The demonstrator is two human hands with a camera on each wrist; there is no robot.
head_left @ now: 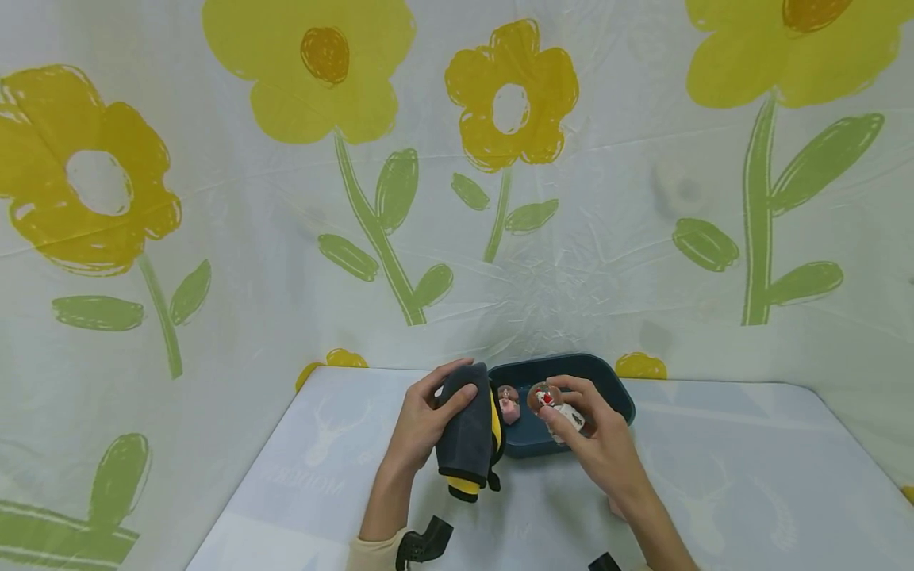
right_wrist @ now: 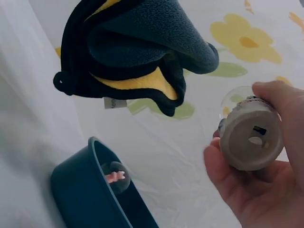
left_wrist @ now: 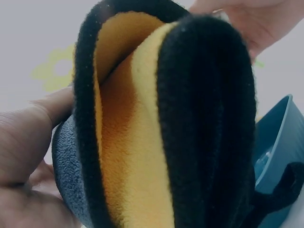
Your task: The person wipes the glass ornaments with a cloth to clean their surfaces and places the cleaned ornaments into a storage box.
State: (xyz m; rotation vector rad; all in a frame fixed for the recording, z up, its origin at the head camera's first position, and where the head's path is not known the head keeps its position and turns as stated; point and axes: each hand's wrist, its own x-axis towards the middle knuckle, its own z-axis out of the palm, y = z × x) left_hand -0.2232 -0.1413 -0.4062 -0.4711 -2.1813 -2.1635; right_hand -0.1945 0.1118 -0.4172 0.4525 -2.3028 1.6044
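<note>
My left hand (head_left: 421,416) grips a folded microfiber towel (head_left: 462,432), dark grey on one side and yellow on the other, with black edging. It is held up at the left end of a dark teal basin (head_left: 623,390). In my right hand (head_left: 600,432) is a small snow globe (head_left: 546,396), pinched between thumb and fingers over the basin. The right wrist view shows the underside of its pale round base (right_wrist: 254,137), with a hole in it. Inside the basin stands a second snow globe (head_left: 508,404) with a pink base.
The white table (head_left: 321,492) carries a faint deer print. A pink object (head_left: 616,507) is partly hidden behind my right forearm. Behind the table hangs a pale sheet (head_left: 607,198) printed with yellow flowers.
</note>
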